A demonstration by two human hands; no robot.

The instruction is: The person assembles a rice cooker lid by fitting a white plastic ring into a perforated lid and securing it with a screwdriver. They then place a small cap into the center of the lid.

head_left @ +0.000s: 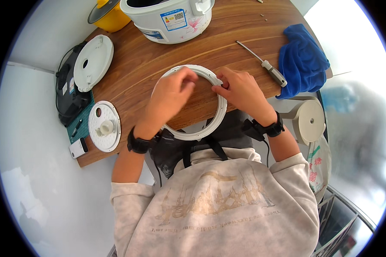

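Note:
A white plastic ring (194, 136) with small holes along its rim spans the table's near edge and my lap. My right hand (241, 89) pinches the ring's upper right part, thumb on the inner side; a small dark spot shows between the fingers, too small to name. Over the ring's left side hovers my left hand (171, 94), a little blurred. Its fingers are bent with the thumb apart, and nothing shows between them. Each wrist wears a black strap with a device.
A white rice cooker body (176, 25) stands beyond the ring, a yellow pot (111, 17) beside it. At left lie a white lid (94, 64) and a perforated white disc (109, 135). A screwdriver (266, 66) and blue cloth (302, 62) are at right.

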